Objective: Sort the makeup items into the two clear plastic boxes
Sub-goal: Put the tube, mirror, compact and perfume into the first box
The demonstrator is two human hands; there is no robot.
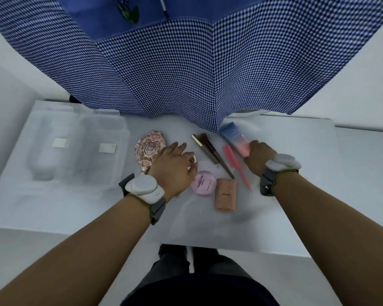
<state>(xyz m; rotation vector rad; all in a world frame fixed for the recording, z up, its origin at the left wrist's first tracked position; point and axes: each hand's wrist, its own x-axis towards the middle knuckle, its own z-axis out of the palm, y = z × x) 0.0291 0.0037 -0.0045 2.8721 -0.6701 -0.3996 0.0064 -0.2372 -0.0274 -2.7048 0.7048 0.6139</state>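
Peach palette (226, 194) nearest, long axis running away from the near table edge (230, 244), right hand (258, 156) fingers gripping blue-pink tube (236, 138) (pointing far-left), left hand (175, 166) fingers curled over a small white item (192, 160).

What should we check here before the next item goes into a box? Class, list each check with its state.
1. Two clear boxes within reach, openings up: ok.
2. Boxes empty: cannot tell, too transparent.
3. Left hand has a firm grip on a small white item: cannot tell, fingers cover it.
4. Right hand closed on the gradient tube: ok.
5. Mirror, pink compact, comb lying unsorted on the table: ok.
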